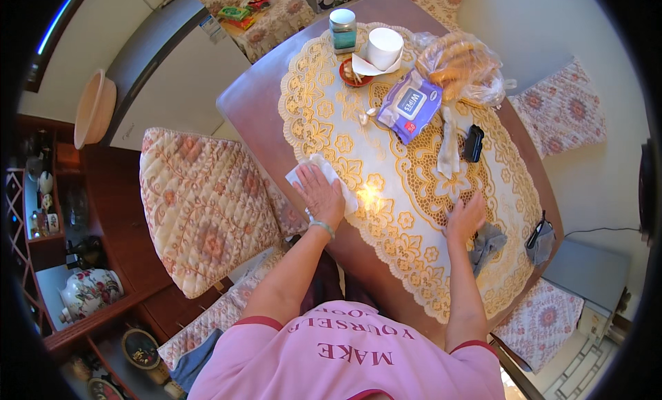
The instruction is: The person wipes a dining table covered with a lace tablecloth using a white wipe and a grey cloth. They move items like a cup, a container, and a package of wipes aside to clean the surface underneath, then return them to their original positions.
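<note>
My left hand [319, 194] lies flat, fingers spread a little, on a white wipe [339, 185] at the left edge of the table, partly over the lace-patterned tablecloth [414, 203]. My right hand [466, 216] is over the cloth on the right, slightly blurred, with no object visible in it. Beside it lies a grey cloth [487, 245]. Farther up are a crumpled white strip of cloth or wipe [448, 144], a black case-like object [473, 143] and a purple pack of wipes [412, 106].
At the far end stand a roll of white paper [384, 48], a teal canister [343, 31], a red dish [355, 73] and a plastic bag of orange-brown food [460, 66]. Glasses with a grey cloth [541, 239] lie near the right edge. A quilted chair cover [207, 208] adjoins the table's left side.
</note>
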A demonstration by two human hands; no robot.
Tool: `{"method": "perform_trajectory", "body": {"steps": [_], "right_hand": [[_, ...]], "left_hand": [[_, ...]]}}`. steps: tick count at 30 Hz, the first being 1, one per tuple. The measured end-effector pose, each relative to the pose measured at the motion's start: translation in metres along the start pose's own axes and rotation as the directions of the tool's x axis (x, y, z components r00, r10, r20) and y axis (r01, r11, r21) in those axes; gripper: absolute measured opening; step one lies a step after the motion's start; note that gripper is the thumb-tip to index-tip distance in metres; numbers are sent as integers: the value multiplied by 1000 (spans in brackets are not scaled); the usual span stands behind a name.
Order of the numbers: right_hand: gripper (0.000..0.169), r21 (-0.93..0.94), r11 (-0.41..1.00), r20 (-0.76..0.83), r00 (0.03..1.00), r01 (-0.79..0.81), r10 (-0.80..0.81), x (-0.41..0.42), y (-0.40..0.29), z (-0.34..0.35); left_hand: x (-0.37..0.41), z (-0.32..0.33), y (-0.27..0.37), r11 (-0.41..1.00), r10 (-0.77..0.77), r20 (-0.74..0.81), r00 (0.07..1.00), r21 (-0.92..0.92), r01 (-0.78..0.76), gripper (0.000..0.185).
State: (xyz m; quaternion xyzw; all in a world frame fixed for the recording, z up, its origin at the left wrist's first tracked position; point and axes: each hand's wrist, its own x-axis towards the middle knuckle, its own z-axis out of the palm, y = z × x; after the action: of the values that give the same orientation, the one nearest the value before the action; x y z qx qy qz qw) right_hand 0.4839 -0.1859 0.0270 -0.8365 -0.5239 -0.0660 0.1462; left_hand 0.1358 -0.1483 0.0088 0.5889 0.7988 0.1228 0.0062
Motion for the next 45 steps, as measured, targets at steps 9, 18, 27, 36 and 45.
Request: {"method": "perform_trajectory", "body": {"steps": [9,18,27,36,45], "right_hand": [[57,-248,965,101,988,-86,114,-21,18,18],[59,-237,967,96,988,-98,124,-20,25,14],[57,-254,962,67,990,-100,120,-19,27,23],[60,-204,973,26,993,-106,113,-19,26,21],[65,-55,987,146,976,-152,159,-21,24,15]], "left_hand": [[191,23,-49,916,392,83,916,52,-397,66],[205,22,-27,951,301,158,940,19,-308,69],[178,30,-19,990,143,122,982,2,-144,68],[145,22,-10,970,231,98,968,58,-237,59],[72,28,38,804,329,-188,925,-458,-379,24]]}}
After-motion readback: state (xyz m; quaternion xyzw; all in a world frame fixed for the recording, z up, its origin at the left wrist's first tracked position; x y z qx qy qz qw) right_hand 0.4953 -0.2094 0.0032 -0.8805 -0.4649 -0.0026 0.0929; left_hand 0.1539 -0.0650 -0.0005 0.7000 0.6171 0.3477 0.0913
